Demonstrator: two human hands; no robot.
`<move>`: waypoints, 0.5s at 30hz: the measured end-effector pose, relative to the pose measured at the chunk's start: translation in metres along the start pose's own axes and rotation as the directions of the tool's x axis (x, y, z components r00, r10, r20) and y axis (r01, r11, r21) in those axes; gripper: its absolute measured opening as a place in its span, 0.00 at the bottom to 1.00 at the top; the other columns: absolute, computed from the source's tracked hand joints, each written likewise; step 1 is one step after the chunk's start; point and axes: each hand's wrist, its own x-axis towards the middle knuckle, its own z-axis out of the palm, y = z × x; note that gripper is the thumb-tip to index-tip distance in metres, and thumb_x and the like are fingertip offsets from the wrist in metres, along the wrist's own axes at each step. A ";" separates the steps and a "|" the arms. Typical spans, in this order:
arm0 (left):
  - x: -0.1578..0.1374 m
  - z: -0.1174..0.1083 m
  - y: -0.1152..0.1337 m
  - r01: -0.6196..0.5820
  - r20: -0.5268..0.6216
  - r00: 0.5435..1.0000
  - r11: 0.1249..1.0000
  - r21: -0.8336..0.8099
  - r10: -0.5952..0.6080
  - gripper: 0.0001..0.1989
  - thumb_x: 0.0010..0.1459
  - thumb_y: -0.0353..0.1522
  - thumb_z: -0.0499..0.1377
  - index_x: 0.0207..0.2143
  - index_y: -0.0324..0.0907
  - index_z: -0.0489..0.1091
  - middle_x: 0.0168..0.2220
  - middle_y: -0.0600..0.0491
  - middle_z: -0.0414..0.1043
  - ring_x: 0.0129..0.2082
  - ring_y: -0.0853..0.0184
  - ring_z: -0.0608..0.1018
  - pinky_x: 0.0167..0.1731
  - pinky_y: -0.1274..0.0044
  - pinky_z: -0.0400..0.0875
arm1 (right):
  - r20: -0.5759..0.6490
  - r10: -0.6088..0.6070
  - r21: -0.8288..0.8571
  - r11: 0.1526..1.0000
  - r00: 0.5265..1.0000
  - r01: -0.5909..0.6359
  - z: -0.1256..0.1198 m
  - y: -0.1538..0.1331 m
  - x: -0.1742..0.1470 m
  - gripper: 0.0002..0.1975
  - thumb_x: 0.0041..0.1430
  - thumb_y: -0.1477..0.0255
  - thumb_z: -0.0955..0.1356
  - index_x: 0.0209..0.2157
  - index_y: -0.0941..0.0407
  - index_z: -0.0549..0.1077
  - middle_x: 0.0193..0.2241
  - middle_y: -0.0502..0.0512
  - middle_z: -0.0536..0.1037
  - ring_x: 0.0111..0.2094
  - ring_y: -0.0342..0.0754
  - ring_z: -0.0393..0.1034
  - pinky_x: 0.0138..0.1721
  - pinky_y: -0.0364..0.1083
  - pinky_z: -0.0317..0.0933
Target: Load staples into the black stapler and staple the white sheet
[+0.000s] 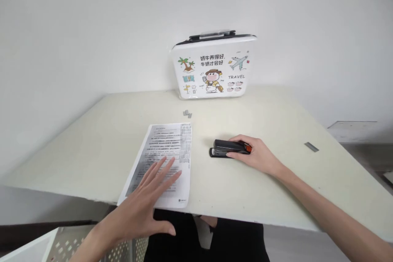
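My right hand [250, 151] is wrapped round the rear of a black stapler [225, 147] with a red-orange patch at its back end. The stapler rests on the table to the right of a printed sheet of paper [172, 188], its nose pointing left. Over the lower part of the sheet is my left hand [147, 196], open, fingers spread and thumb apart. Whether its fingertips touch the paper I cannot tell. The sheet's lower edge reaches the table's front edge. Whether it is one sheet or a stack is unclear.
A white cartoon-printed case [211, 77] with a black handle stands at the back against the wall. Small strips of staples [187, 114] lie behind the paper, and another staple strip [311, 147] lies far right on the pale table [92, 143]. A perforated basket [70, 241] is below left.
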 end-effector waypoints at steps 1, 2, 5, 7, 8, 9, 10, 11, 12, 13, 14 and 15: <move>-0.006 0.004 0.003 0.004 -0.002 1.000 1.000 0.014 -0.004 0.55 0.61 0.59 0.62 0.78 0.52 0.36 0.78 0.46 0.39 0.77 0.42 0.45 0.69 0.49 0.58 | 0.005 0.006 -0.005 1.000 1.000 -0.006 0.000 -0.001 0.000 0.17 0.57 0.57 0.76 0.44 0.50 0.80 0.44 0.52 0.85 0.43 0.54 0.80 0.46 0.51 0.73; -0.011 0.009 0.005 0.010 -0.009 1.000 1.000 0.028 -0.010 0.52 0.65 0.55 0.61 0.78 0.52 0.36 0.78 0.47 0.40 0.77 0.43 0.46 0.69 0.50 0.59 | 0.011 0.013 -0.013 1.000 1.000 -0.013 0.000 -0.003 -0.001 0.17 0.57 0.56 0.76 0.44 0.50 0.80 0.43 0.53 0.85 0.43 0.54 0.80 0.46 0.51 0.73; -0.019 0.022 0.010 0.014 -0.051 0.999 0.998 0.055 -0.011 0.37 0.74 0.39 0.56 0.78 0.53 0.40 0.78 0.51 0.43 0.77 0.49 0.48 0.70 0.53 0.59 | 0.023 0.026 -0.044 0.999 0.999 -0.025 -0.002 -0.006 -0.002 0.19 0.58 0.53 0.76 0.43 0.51 0.79 0.42 0.54 0.85 0.41 0.54 0.79 0.44 0.51 0.73; -0.020 0.028 0.014 0.012 -0.083 0.997 0.999 0.042 -0.008 0.34 0.75 0.30 0.52 0.77 0.53 0.43 0.77 0.53 0.46 0.77 0.52 0.49 0.71 0.55 0.58 | 0.037 0.026 -0.062 0.998 0.999 -0.023 -0.004 -0.006 -0.002 0.21 0.58 0.51 0.75 0.44 0.51 0.79 0.42 0.55 0.85 0.41 0.55 0.79 0.44 0.51 0.73; -0.020 0.030 0.017 0.015 -0.094 0.995 1.000 0.027 -0.012 0.34 0.75 0.27 0.50 0.77 0.54 0.44 0.77 0.55 0.47 0.77 0.53 0.50 0.71 0.56 0.59 | 0.042 0.026 -0.071 0.997 0.999 -0.023 -0.006 -0.005 -0.002 0.22 0.57 0.50 0.75 0.44 0.51 0.79 0.42 0.55 0.85 0.41 0.55 0.79 0.44 0.51 0.73; -0.018 0.031 0.020 0.023 -0.105 0.994 1.000 0.010 -0.022 0.34 0.74 0.25 0.49 0.77 0.54 0.45 0.77 0.56 0.48 0.77 0.55 0.50 0.72 0.56 0.59 | 0.047 0.027 -0.080 0.997 0.999 -0.023 -0.007 -0.003 -0.002 0.23 0.57 0.49 0.75 0.44 0.51 0.79 0.43 0.56 0.85 0.41 0.55 0.79 0.44 0.51 0.73; -0.016 0.033 0.023 0.037 -0.113 0.993 0.999 -0.008 -0.037 0.35 0.74 0.23 0.48 0.77 0.55 0.46 0.77 0.56 0.48 0.77 0.55 0.50 0.72 0.56 0.58 | 0.054 0.030 -0.092 0.995 0.998 -0.025 -0.008 -0.002 -0.002 0.23 0.57 0.48 0.75 0.45 0.51 0.79 0.43 0.56 0.85 0.41 0.55 0.79 0.44 0.51 0.73; -0.013 0.035 0.027 0.054 -0.123 0.991 0.998 -0.026 -0.057 0.35 0.73 0.22 0.47 0.77 0.55 0.47 0.77 0.56 0.47 0.77 0.56 0.50 0.72 0.56 0.57 | 0.059 0.037 -0.104 0.994 0.998 -0.031 -0.008 -0.001 -0.003 0.23 0.57 0.48 0.75 0.45 0.51 0.79 0.43 0.56 0.85 0.41 0.55 0.79 0.43 0.51 0.73; -0.010 0.037 0.030 0.073 -0.131 0.988 0.996 -0.045 -0.078 0.36 0.73 0.21 0.47 0.76 0.55 0.47 0.78 0.56 0.45 0.77 0.56 0.49 0.72 0.56 0.57 | 0.064 0.046 -0.116 0.992 0.997 -0.038 -0.008 -0.001 -0.003 0.24 0.57 0.48 0.75 0.45 0.51 0.79 0.43 0.56 0.85 0.40 0.55 0.79 0.42 0.51 0.72; -0.007 0.038 0.034 0.088 -0.142 0.985 0.994 -0.064 -0.096 0.36 0.72 0.20 0.46 0.76 0.55 0.48 0.78 0.56 0.43 0.77 0.56 0.49 0.73 0.56 0.57 | 0.070 0.057 -0.125 0.991 0.996 -0.047 -0.007 -0.002 -0.005 0.24 0.57 0.48 0.75 0.45 0.51 0.78 0.43 0.55 0.84 0.39 0.55 0.78 0.41 0.51 0.72; -0.004 0.040 0.038 0.098 -0.154 0.982 0.992 -0.083 -0.110 0.36 0.71 0.20 0.46 0.76 0.55 0.49 0.78 0.55 0.40 0.77 0.56 0.49 0.72 0.56 0.57 | 0.077 0.066 -0.131 0.990 0.995 -0.056 -0.006 -0.004 -0.006 0.23 0.58 0.47 0.75 0.45 0.51 0.78 0.42 0.55 0.84 0.39 0.54 0.78 0.41 0.50 0.72; 0.000 0.042 0.041 0.102 -0.167 0.979 0.990 -0.101 -0.118 0.37 0.71 0.19 0.46 0.76 0.55 0.50 0.79 0.54 0.38 0.77 0.55 0.49 0.72 0.57 0.58 | 0.081 0.074 -0.134 0.989 0.994 -0.063 -0.003 -0.006 -0.009 0.23 0.58 0.47 0.74 0.44 0.50 0.78 0.42 0.54 0.84 0.39 0.54 0.78 0.41 0.50 0.72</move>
